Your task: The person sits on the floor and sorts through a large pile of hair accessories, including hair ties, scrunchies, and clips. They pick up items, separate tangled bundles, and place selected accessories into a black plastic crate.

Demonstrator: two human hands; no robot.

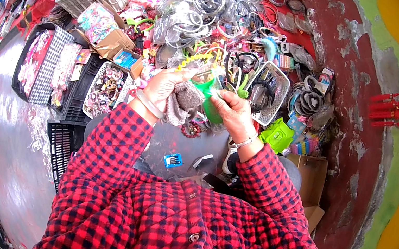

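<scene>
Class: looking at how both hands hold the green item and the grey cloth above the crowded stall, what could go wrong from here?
1. The grey knitted cloth hangs loosely from the left hand; it may slip.
2. The shiny green plastic-wrapped item, pinched by the right hand, could drop among the heaped hair hoops and be hard to find.

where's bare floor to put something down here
Bare grey floor lies left of the black crate and the tray of trinkets. A small patch sits around the blue clip. Ahead of both hands, the hairband pile is crowded.
</scene>
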